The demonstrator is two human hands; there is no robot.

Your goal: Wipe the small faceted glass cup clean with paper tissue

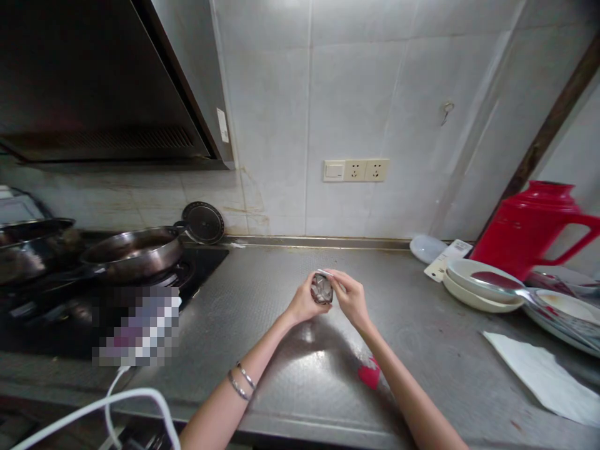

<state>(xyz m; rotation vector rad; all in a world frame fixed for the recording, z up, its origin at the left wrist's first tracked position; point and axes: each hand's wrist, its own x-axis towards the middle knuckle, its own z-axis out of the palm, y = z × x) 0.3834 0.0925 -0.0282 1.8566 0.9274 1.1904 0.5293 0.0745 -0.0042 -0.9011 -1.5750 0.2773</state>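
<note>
Two-handed handling: our left fingers (322,309) clasp a round container (322,290); our right fingers (340,280) touch it, grip unclear; steadiness seems needed next.

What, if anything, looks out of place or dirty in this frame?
Brownish streaks mark the pale wall tiles below and right of the range hood. A pink-red patch also stands out on the grey counter, near its front edge; I cannot tell what it is.
</note>
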